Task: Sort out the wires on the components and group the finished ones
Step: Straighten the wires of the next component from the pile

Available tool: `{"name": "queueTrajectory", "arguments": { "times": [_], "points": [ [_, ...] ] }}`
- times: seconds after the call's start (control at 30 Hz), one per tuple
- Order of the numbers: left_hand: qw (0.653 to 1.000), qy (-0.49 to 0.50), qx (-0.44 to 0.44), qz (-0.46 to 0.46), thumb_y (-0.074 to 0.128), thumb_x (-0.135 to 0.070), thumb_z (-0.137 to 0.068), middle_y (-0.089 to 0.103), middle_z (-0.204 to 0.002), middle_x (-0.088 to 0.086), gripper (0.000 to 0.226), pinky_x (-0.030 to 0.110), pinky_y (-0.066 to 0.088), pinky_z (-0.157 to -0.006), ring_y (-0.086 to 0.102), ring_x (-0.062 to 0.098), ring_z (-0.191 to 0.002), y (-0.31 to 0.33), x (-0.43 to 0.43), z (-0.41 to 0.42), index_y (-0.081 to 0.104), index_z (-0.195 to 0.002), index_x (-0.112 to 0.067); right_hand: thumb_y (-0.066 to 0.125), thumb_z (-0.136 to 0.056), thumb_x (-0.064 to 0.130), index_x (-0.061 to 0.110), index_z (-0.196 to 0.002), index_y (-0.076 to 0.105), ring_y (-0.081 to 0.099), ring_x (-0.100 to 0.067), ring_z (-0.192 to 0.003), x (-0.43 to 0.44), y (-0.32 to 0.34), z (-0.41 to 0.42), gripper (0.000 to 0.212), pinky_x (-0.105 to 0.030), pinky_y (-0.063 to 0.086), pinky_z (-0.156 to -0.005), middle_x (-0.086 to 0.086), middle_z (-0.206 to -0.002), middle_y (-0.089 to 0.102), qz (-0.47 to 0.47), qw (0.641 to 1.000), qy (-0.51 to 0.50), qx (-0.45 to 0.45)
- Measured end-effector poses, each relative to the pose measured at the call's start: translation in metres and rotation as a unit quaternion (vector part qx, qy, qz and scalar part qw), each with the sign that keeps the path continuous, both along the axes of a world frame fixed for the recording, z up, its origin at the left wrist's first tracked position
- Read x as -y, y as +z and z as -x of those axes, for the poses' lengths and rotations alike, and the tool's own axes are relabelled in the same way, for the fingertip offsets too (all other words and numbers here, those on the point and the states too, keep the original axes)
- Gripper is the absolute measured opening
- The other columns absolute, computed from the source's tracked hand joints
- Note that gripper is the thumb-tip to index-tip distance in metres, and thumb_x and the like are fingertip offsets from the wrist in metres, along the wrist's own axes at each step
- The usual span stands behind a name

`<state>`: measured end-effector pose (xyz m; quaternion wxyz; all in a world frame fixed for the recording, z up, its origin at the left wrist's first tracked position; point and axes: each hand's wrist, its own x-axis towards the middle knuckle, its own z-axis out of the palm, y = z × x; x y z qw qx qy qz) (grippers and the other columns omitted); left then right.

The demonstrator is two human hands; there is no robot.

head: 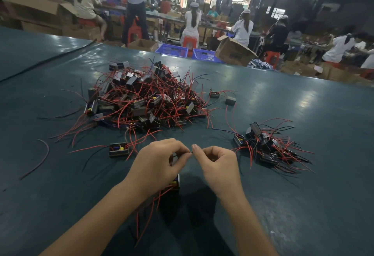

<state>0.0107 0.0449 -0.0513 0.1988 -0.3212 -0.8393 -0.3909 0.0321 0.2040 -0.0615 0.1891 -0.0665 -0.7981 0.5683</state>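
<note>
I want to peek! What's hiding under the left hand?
A small black component with a yellow bit peeks out beneath the left hand, red wires trailing toward the camera. The hand and wrist cover most of it.

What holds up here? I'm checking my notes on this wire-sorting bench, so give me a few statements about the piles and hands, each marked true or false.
1. The large pile of wired parts lies beyond the hands. True.
2. The smaller pile lies on the person's left. False: it lies to the right of the right hand.
3. The left hand and the right hand meet at the fingertips and pinch a thin wire. True.
4. A single component lies apart from both piles, left of the left hand. True.
5. The table cover is bright red. False: it is dark teal; many of the wires are red.
</note>
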Motion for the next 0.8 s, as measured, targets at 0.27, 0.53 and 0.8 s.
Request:
{"name": "queueTrajectory", "arguments": {
  "times": [0.27,0.53,0.8],
  "points": [
    [0.982,0.004,-0.14,0.125,0.068,-0.024,-0.081,0.064,-0.069,-0.008,0.007,0.022,0.037,-0.05,0.048,0.014,-0.047,0.0033,0.0012,-0.0007,0.072,-0.078,-0.019,0.062,-0.092,0.041,0.02,-0.07,0.068,0.056,-0.008,-0.059,-0.0011,-0.0003,-0.004,0.031,-0.034,0.05,-0.06,0.01,-0.06,0.061,-0.188,0.981,-0.009,0.053],
    [0.984,-0.04,-0.122,0.121,0.049,-0.034,-0.09,0.063,-0.072,-0.009,0.029,0.026,0.042,-0.05,0.049,0.013,-0.051,0.0022,0.0029,0.0013,0.072,-0.084,-0.019,0.05,-0.097,0.041,0.02,-0.071,0.063,0.052,-0.009,-0.061,-0.0021,0.0017,-0.0031,0.035,-0.037,0.047,-0.064,0.008,-0.061,0.057,-0.195,0.977,0.033,0.082],
    [0.993,-0.048,-0.072,0.084,0.065,-0.026,-0.087,0.064,-0.077,-0.012,0.01,0.031,0.048,-0.058,0.054,0.01,-0.06,-0.0014,0.0026,0.0023,0.073,-0.089,-0.02,0.054,-0.098,0.024,0.01,-0.069,0.062,0.042,-0.007,-0.057,-0.0028,0.0062,-0.0047,0.033,-0.025,0.037,-0.055,-0.003,-0.062,0.051,-0.098,0.989,0.093,0.063]
  ]
}}
